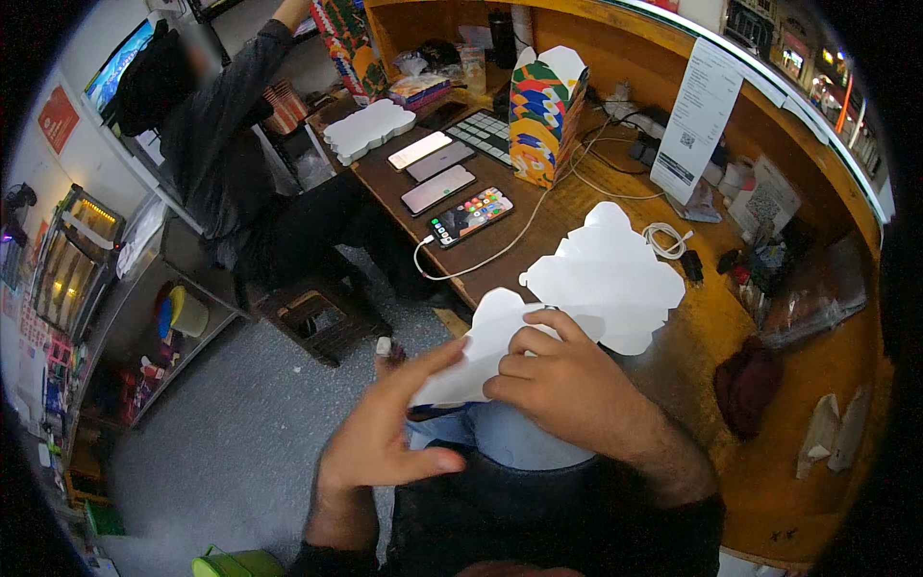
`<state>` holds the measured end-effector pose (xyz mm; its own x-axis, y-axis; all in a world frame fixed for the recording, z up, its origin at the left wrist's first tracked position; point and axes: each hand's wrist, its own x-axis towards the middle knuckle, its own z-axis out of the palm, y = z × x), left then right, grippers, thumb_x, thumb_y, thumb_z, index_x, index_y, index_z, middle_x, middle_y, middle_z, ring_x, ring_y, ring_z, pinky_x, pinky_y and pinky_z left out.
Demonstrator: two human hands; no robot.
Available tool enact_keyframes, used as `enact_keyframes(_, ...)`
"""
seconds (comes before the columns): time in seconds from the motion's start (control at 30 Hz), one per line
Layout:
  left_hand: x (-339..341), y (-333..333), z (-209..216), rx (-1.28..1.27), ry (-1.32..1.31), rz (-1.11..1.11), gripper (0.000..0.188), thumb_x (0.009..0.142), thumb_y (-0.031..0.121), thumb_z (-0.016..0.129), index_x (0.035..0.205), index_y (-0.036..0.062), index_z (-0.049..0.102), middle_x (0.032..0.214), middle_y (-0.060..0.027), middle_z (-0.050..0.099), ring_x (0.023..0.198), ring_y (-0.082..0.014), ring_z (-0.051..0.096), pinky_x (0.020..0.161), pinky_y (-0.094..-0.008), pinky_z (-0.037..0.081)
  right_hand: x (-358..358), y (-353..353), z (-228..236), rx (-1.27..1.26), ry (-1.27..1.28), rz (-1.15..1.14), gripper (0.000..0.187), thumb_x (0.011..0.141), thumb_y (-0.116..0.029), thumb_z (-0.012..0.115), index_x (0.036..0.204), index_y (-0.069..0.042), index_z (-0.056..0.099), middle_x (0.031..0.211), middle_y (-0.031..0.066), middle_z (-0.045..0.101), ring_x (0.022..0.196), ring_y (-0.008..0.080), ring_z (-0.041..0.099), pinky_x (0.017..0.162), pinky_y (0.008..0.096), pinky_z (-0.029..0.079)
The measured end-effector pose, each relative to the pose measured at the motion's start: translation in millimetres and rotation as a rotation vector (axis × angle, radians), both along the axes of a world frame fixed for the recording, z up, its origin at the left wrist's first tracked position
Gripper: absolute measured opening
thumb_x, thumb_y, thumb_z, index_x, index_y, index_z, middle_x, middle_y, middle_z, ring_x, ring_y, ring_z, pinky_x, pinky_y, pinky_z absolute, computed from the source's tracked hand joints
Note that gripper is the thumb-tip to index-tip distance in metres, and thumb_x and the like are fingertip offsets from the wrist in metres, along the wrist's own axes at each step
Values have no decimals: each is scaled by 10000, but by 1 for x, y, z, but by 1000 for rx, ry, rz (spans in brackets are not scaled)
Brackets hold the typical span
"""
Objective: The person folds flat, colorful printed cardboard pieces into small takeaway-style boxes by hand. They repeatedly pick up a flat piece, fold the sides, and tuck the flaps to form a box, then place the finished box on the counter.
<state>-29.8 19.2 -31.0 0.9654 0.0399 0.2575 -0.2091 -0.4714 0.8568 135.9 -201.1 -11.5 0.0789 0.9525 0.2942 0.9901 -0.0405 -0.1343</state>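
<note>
A white die-cut paper box blank [492,332] is held over my lap at the desk's front edge. My right hand [567,385] grips it with curled fingers on its right side. My left hand [380,428] is at its left edge, fingers stretched along the paper and thumb spread apart; the palm holds nothing. Just beyond, a second white blank [615,279] lies flat on the wooden desk [702,317]. A folded box with a colourful pattern [548,120] stands upright farther back.
Several phones lie left of the box, one charging on a white cable [500,255]. Behind them are a keyboard [481,133] and a stack of white blanks [368,130]. A receipt [697,120] hangs at right. A person in dark clothes [226,144] sits at left.
</note>
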Motion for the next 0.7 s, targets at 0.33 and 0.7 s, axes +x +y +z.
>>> enact_keyframes(0.33,6,-26,3,-474,131,356,330,1057,102,715,1357,-33,722,1253,-147,774,1114,-157,712,999,-325,566,9,16,-8,569,134,-271,853,814,-406,930,1525,-125,552,1605,221,440,1462,425,421,1213,556,347)
enact_keyframes(0.7,-7,-30,1,-1085,-118,-244,954,839,258,865,1596,-92,403,1595,-282,517,1477,-347,540,1257,-479,369,-2,31,-36,721,305,11,796,926,-419,839,1571,-48,556,1626,218,527,1422,442,555,1190,544,435)
